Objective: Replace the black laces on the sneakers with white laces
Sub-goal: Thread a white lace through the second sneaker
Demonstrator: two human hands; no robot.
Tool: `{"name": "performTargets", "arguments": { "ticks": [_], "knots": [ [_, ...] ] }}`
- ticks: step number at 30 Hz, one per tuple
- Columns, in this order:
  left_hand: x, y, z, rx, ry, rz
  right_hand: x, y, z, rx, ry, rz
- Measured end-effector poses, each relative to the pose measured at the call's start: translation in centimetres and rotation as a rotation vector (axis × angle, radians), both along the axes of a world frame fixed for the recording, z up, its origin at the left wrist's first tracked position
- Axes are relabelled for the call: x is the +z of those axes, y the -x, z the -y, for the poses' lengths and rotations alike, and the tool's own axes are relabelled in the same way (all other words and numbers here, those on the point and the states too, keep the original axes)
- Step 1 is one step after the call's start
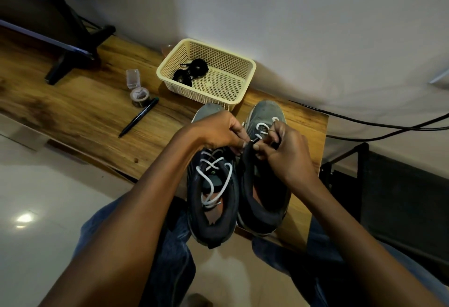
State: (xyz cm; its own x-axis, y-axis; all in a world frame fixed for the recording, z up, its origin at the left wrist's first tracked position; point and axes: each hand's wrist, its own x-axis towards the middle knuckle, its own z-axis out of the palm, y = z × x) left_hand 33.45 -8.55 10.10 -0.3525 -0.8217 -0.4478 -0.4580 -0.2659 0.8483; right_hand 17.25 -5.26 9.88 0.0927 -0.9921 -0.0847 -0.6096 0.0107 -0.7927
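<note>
Standing by the counter (73,102), I take the right sneaker (263,185) as my landmark, since the next move happens on it. It sits on the counter's near corner, its long axis running from the heel by the person's knees to the grey toe by the basket (245,73). Just to its left, side by side and parallel, the left sneaker (212,199) looks fully threaded, its white lace (213,178) crossing loosely over the tongue with the ends lying in the opening. Beyond the landmark's toe, the black laces (190,72) lie bundled in the basket, so the removal looks done.

Over the landmark's middle eyelets both hands meet. The right hand (283,156) is curled tight, fingers pinched around what seems a lace tip, though the grip is partly hidden. The left hand (218,131) reaches across from over the left sneaker, its fingers closed on the same small spot; whether it holds lace or the eyelet edge I cannot tell. Only the first white loops (261,128) show, toward the toe.

I judge the threading here about a third done: the remaining eyelets lie heelward of the hands, toward the person, and the right hand is nearer.
</note>
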Motion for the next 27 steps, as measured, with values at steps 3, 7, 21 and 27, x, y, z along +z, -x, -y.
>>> {"name": "performTargets", "arguments": {
  "ticks": [3,7,21,27],
  "knots": [
    [-0.1,0.0,-0.1,-0.010,0.003,0.000,0.1,0.0,-0.1,0.017,-0.010,0.025],
    [-0.5,-0.2,0.0,-0.036,0.029,0.031,-0.1,0.1,0.1,0.044,-0.028,0.037],
    [0.5,0.2,-0.1,-0.139,0.102,0.207,1.9,2.3,1.0,0.175,-0.031,-0.276],
    [0.7,-0.3,-0.2,-0.140,0.147,0.265,2.0,4.4,1.2,0.159,-0.298,-0.290]
  ]
}}
